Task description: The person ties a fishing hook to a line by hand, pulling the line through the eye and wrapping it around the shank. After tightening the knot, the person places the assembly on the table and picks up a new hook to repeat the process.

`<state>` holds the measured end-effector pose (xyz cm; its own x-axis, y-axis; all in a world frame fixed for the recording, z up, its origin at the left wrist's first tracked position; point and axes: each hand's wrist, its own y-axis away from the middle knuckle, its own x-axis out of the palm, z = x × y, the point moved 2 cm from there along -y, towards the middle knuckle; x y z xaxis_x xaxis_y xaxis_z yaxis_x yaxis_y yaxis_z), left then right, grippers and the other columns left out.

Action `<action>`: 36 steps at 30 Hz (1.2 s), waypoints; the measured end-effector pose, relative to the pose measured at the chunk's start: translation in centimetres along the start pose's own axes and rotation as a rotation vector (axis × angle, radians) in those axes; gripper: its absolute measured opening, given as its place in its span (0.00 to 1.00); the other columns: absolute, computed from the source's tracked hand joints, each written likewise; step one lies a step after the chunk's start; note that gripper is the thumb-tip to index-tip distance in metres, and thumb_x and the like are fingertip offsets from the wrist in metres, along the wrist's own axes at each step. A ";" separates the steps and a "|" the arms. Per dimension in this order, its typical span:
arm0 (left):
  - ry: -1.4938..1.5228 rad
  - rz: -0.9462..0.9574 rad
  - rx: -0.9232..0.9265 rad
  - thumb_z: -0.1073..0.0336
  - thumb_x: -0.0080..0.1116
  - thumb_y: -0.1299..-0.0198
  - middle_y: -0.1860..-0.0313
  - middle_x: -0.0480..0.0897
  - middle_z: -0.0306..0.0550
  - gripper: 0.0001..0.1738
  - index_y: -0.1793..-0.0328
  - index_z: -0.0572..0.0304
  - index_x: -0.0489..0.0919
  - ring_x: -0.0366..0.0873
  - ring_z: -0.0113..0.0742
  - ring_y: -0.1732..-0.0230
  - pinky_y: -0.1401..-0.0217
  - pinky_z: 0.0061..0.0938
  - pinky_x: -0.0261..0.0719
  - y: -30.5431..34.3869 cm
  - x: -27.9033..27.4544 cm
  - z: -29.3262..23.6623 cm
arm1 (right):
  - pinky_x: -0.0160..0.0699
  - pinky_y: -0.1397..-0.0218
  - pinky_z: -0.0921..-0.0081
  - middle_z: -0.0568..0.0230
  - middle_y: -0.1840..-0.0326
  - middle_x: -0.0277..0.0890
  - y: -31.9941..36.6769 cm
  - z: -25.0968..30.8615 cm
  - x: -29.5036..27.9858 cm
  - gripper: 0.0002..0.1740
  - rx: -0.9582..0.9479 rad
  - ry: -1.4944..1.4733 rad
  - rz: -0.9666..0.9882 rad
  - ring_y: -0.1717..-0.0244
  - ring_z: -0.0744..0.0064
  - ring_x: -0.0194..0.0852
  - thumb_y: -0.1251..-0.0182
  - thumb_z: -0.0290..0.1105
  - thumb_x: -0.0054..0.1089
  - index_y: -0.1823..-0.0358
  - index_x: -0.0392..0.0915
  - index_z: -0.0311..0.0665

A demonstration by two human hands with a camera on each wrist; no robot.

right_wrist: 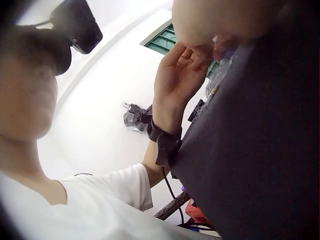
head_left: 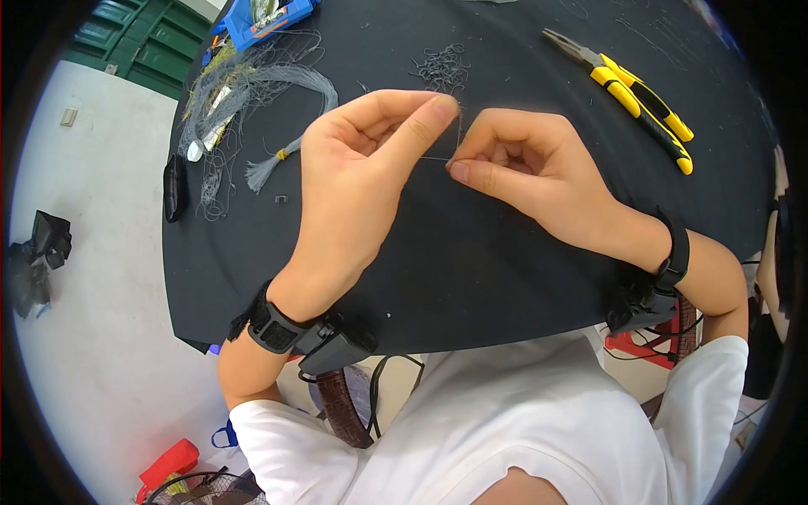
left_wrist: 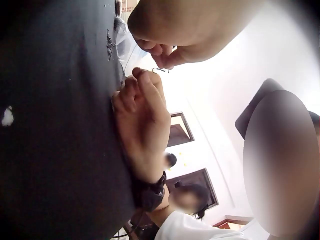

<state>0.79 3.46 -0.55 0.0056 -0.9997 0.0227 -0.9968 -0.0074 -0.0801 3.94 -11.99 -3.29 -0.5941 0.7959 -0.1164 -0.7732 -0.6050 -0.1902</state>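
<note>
In the head view the left hand [head_left: 358, 168] pinches something thin between thumb and forefinger, above the black cloth. The right hand [head_left: 539, 172], just to its right, pinches a fine thread [head_left: 435, 158] at the thumb tip. A small dark hook [left_wrist: 159, 69] shows between the two hands in the left wrist view; which fingers hold it is hard to tell. Beyond the fingertips lies a pile of dark hooks [head_left: 444, 67]. In the right wrist view the near hand hides most of the fingertips.
Pliers with yellow and black handles [head_left: 644, 109] lie at the right. Toward the left are a bundle of grey line [head_left: 290, 77] tied with a yellow band, a blue tray [head_left: 268, 27] and a black object [head_left: 175, 188]. The black-covered table [head_left: 471, 286] ends near the person's shirt.
</note>
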 end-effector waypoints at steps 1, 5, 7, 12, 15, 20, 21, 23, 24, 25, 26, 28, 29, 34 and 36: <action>0.001 -0.016 -0.008 0.69 0.58 0.44 0.61 0.81 0.44 0.10 0.58 0.68 0.79 0.74 0.22 0.61 0.56 0.14 0.68 0.0 -0.1 0.1 | 0.52 0.80 0.87 0.76 0.84 0.65 0.0 0.1 -0.1 0.05 -0.003 0.014 0.004 0.83 0.90 0.54 0.45 0.28 0.58 0.75 0.75 0.35; 0.033 -0.012 -0.008 0.69 0.58 0.44 0.62 0.81 0.43 0.10 0.58 0.68 0.79 0.73 0.20 0.63 0.59 0.13 0.67 -0.1 -0.1 0.1 | 0.52 0.80 0.87 0.77 0.84 0.65 0.1 0.8 -0.1 0.05 -0.044 0.101 -0.001 0.82 0.91 0.55 0.45 0.28 0.58 0.75 0.75 0.35; 0.047 -0.010 0.002 0.69 0.58 0.44 0.62 0.81 0.43 0.10 0.58 0.67 0.79 0.73 0.19 0.63 0.61 0.12 0.66 -0.1 -0.1 0.1 | 0.53 0.79 0.88 0.77 0.83 0.66 -0.1 0.4 -0.4 0.05 -0.084 0.053 -0.091 0.82 0.91 0.56 0.44 0.27 0.57 0.74 0.74 0.34; 0.044 -0.014 -0.013 0.68 0.58 0.44 0.62 0.81 0.43 0.10 0.58 0.67 0.80 0.72 0.19 0.65 0.62 0.11 0.65 -0.1 0.0 0.1 | 0.54 0.77 0.90 0.76 0.80 0.67 -0.3 0.1 -1.0 0.05 -0.129 0.010 -0.239 0.79 0.92 0.58 0.40 0.27 0.54 0.71 0.72 0.33; 0.076 0.024 -0.039 0.67 0.58 0.44 0.62 0.81 0.43 0.11 0.58 0.67 0.80 0.72 0.19 0.64 0.61 0.11 0.66 0.0 0.1 -0.2 | 0.55 0.77 0.89 0.77 0.80 0.67 -0.3 0.4 -1.2 0.05 -0.039 -0.026 -0.260 0.79 0.92 0.58 0.40 0.27 0.54 0.71 0.72 0.33; 0.212 0.107 -0.078 0.66 0.57 0.43 0.62 0.80 0.41 0.12 0.58 0.67 0.79 0.71 0.19 0.62 0.62 0.11 0.65 -0.1 0.4 0.3 | 0.56 0.77 0.89 0.76 0.81 0.67 -0.3 -0.5 -0.6 0.06 -0.014 0.000 -0.090 0.80 0.91 0.59 0.43 0.28 0.57 0.73 0.74 0.33; 0.221 0.105 -0.087 0.66 0.57 0.43 0.62 0.80 0.41 0.12 0.58 0.67 0.79 0.71 0.19 0.62 0.61 0.12 0.65 -0.1 0.4 0.4 | 0.57 0.77 0.88 0.76 0.82 0.67 -0.2 -0.4 -0.4 0.06 -0.010 0.005 -0.053 0.80 0.91 0.59 0.43 0.29 0.57 0.73 0.75 0.33; 0.241 0.102 -0.107 0.66 0.57 0.43 0.63 0.80 0.41 0.12 0.58 0.67 0.79 0.71 0.20 0.62 0.61 0.12 0.66 -0.1 0.6 0.5 | 0.57 0.77 0.88 0.75 0.82 0.68 0.0 0.0 -0.4 0.06 0.021 -0.013 -0.041 0.80 0.90 0.59 0.45 0.29 0.59 0.74 0.76 0.34; 0.235 0.089 -0.101 0.66 0.57 0.43 0.63 0.80 0.41 0.12 0.58 0.67 0.79 0.71 0.20 0.62 0.61 0.13 0.66 -0.1 0.6 0.4 | 0.57 0.77 0.88 0.75 0.82 0.69 0.0 0.1 -0.4 0.06 0.028 -0.023 -0.037 0.81 0.90 0.59 0.45 0.29 0.59 0.74 0.76 0.34; 0.229 0.076 -0.094 0.66 0.57 0.43 0.63 0.79 0.41 0.12 0.58 0.67 0.79 0.71 0.20 0.62 0.60 0.13 0.66 -0.1 0.6 0.3 | 0.57 0.78 0.88 0.75 0.82 0.69 0.0 0.1 -0.4 0.06 0.034 -0.032 -0.034 0.81 0.90 0.59 0.45 0.29 0.59 0.74 0.77 0.34; 0.223 0.063 -0.089 0.66 0.57 0.43 0.63 0.79 0.41 0.12 0.58 0.68 0.79 0.71 0.20 0.62 0.60 0.13 0.66 0.0 0.7 0.3 | 0.57 0.78 0.88 0.75 0.82 0.70 0.1 0.2 -0.3 0.05 0.016 -0.036 -0.033 0.81 0.90 0.59 0.45 0.29 0.59 0.74 0.77 0.34; 0.196 0.035 -0.100 0.66 0.57 0.43 0.63 0.80 0.41 0.11 0.58 0.68 0.80 0.71 0.20 0.62 0.60 0.13 0.66 -0.2 0.4 0.3 | 0.57 0.78 0.87 0.75 0.81 0.70 0.1 0.3 -0.3 0.05 -0.019 -0.043 -0.030 0.81 0.89 0.59 0.46 0.28 0.59 0.74 0.77 0.34; 0.183 0.021 -0.105 0.67 0.57 0.43 0.62 0.80 0.41 0.11 0.58 0.68 0.80 0.71 0.20 0.62 0.61 0.13 0.66 -0.3 0.3 0.4 | 0.57 0.78 0.87 0.74 0.82 0.70 0.2 0.5 -0.3 0.04 -0.075 0.024 -0.035 0.81 0.88 0.59 0.47 0.28 0.59 0.74 0.77 0.34; 0.110 -0.027 -0.024 0.67 0.58 0.43 0.61 0.80 0.41 0.11 0.58 0.68 0.80 0.71 0.19 0.63 0.63 0.12 0.66 -0.5 0.0 0.4 | 0.56 0.78 0.84 0.71 0.83 0.66 0.4 2.6 -0.9 0.02 -0.234 0.326 -0.083 0.82 0.84 0.58 0.50 0.24 0.58 0.76 0.74 0.35; 0.094 -0.041 -0.001 0.68 0.59 0.44 0.63 0.81 0.42 0.11 0.59 0.69 0.80 0.73 0.20 0.64 0.61 0.12 0.68 -0.5 0.0 0.2 | 0.52 0.79 0.87 0.72 0.79 0.66 0.2 2.9 -1.3 0.03 -0.439 0.471 -0.079 0.80 0.87 0.56 0.48 0.21 0.57 0.72 0.74 0.34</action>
<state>1.30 3.49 -0.75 0.0388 -0.9921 0.1191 -0.9959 -0.0481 -0.0762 3.93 -13.24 -0.33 -0.3012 0.8228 -0.4819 -0.5889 -0.5580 -0.5846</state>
